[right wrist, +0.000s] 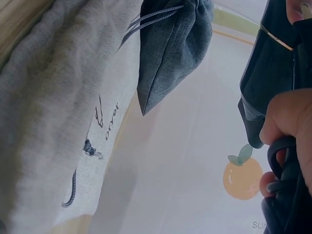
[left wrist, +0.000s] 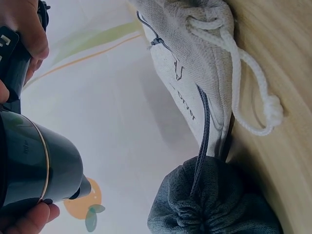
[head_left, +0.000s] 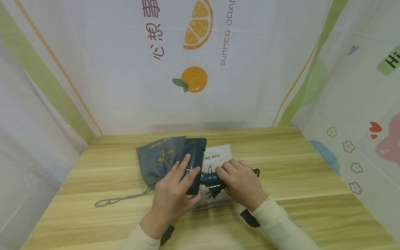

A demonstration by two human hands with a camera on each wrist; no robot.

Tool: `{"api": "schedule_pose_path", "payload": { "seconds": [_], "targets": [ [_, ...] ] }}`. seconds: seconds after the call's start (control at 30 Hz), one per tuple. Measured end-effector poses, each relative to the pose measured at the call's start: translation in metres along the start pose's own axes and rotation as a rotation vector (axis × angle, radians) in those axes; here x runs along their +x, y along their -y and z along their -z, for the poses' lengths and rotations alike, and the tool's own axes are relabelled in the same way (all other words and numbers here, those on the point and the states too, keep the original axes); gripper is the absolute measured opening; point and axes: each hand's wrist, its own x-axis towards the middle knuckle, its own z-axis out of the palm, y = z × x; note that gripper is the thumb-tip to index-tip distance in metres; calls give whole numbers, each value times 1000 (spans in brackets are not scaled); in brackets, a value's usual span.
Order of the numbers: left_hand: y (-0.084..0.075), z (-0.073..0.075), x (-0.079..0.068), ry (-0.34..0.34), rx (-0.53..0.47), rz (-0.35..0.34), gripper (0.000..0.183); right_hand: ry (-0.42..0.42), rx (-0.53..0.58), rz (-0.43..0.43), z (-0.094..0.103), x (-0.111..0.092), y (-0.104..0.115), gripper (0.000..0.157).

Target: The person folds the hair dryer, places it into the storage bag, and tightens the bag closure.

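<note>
A dark blue hair dryer [head_left: 196, 155] is held between both hands above the bags. My left hand [head_left: 172, 194] grips its barrel, with fingers along the near side and the thumb at the rear end. My right hand [head_left: 240, 180] grips the folding handle [head_left: 212, 179] together with the bundled black cord [head_left: 256, 172]. Below those fingers hangs the two-pin plug [head_left: 214, 191]. In the left wrist view, a thin gold ring circles the barrel [left wrist: 58, 161]. The right wrist view shows the looped cord [right wrist: 287, 190] against the right fingers; the handle is mostly hidden.
Left of the dryer lies a grey drawstring bag [head_left: 157, 158] marked "Hair Dryer", its cord loop [head_left: 125, 198] trailing left. A white drawstring bag [head_left: 222, 152] lies beneath the dryer and right hand. Printed curtains [head_left: 134, 97] stand behind and beside the wooden table [head_left: 300, 166].
</note>
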Motion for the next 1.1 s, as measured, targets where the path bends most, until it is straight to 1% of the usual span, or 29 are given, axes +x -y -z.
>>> {"api": "schedule_pose_path", "payload": {
  "seconds": [0.73,1.1],
  "targets": [
    [2,5,2,1,9,-23,58,-20,8,12,1,3,0,34],
    [2,6,2,5,-20,-24,57,-14,11,20,2,3,0,35]
  ]
}}
